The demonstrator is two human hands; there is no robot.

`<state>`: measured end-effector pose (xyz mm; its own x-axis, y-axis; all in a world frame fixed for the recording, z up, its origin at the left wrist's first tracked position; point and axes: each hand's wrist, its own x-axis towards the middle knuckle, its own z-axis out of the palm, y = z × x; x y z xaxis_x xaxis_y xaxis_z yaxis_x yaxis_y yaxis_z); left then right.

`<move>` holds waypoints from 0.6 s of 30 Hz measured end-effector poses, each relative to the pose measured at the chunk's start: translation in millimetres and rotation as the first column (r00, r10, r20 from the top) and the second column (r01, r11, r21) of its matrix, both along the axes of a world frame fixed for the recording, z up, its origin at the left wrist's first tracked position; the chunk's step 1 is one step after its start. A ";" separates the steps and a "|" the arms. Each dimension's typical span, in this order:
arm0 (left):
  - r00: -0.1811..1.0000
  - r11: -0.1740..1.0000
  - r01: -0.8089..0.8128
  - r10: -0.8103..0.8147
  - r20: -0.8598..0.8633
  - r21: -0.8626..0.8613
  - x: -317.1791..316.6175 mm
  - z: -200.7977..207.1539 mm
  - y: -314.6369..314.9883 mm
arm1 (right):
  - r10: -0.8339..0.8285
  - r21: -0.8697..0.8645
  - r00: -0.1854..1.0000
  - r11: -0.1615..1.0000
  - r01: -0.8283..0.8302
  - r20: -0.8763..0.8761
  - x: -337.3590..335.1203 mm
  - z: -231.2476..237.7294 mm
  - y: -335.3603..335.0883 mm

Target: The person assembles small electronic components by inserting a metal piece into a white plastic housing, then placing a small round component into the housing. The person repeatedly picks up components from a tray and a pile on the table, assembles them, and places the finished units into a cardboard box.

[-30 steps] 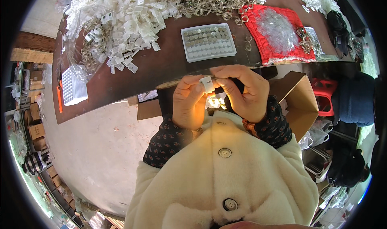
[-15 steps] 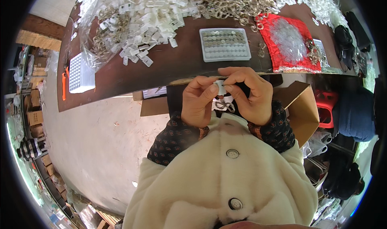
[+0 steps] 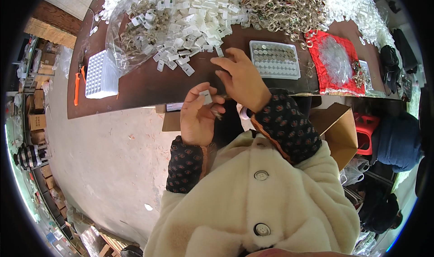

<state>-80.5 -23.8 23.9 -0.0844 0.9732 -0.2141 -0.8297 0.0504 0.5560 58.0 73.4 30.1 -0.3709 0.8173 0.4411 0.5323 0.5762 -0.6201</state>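
Note:
My left hand (image 3: 197,116) is closed on a small white plastic card (image 3: 205,97), pinched between thumb and fingers just off the table's front edge. Something thin and shiny shows by its lower fingers, too small to make out. Over the edge of the table, my right hand (image 3: 246,80) stretches forward and left with its fingers apart and nothing visible between them. Beyond it lies a heap of similar white cards (image 3: 199,28). To its right is a clear plastic tray (image 3: 276,75) holding rows of round, silvery, coin-like pieces.
A heap of metal rings (image 3: 282,8) lies at the back. Right of the tray is a red cloth (image 3: 323,73) with clear plastic on it. On the left are a clear bag (image 3: 113,44), stacked white trays (image 3: 101,76) and an orange-handled tool (image 3: 77,89). A cardboard box (image 3: 341,135) stands below.
My hands, earlier together on the white piece, have come apart. The left has moved left with the card; the right has let go and reached forward and left over the table.

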 end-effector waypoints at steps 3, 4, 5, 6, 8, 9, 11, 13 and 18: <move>0.993 0.996 0.085 -0.088 -0.078 -0.041 -7.4 2.5 2.2 | 0.003 0.013 1.000 1.000 -0.003 -0.012 -10.1 -11.5 11.2; 0.985 0.990 0.126 -0.133 -0.114 -0.063 -9.7 3.7 3.6 | -0.007 -0.038 1.000 0.999 0.008 0.024 -9.1 -10.4 12.1; 0.988 0.994 0.103 -0.107 -0.111 -0.041 -9.6 4.4 6.0 | 0.038 -0.022 0.999 0.999 -0.038 -0.029 -5.2 -6.7 11.2; 0.988 0.996 0.068 -0.076 -0.132 -0.060 -8.0 4.8 8.8 | 0.065 -0.064 0.996 0.996 -0.069 -0.056 1.4 -0.9 7.6; 0.983 0.995 0.027 -0.044 -0.179 -0.099 -3.6 6.6 14.9 | 0.119 -0.122 0.989 0.984 -0.130 -0.093 12.9 13.3 -3.8; 0.978 0.993 0.025 -0.049 -0.204 -0.116 -0.6 7.5 18.6 | 0.143 -0.135 0.985 0.979 -0.155 -0.099 20.1 21.0 -11.2; 0.982 0.992 0.063 -0.081 -0.168 -0.111 8.1 8.9 27.2 | 0.157 -0.112 0.979 0.979 -0.172 -0.128 28.7 31.8 -23.3; 0.976 0.988 0.083 -0.106 -0.188 -0.128 17.9 10.9 31.2 | 0.162 -0.032 0.974 0.985 -0.169 -0.159 32.2 36.2 -35.0; 0.967 0.982 0.144 -0.166 -0.191 -0.124 40.5 15.6 29.7 | 0.204 -0.259 0.940 0.925 -0.277 -0.275 81.1 41.1 -53.1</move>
<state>-40.0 5.9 39.5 0.0140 0.9495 -0.3134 -0.6792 0.2391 0.6939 139.1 20.3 71.3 -0.4861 0.8214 0.2984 0.2157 0.4437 -0.8698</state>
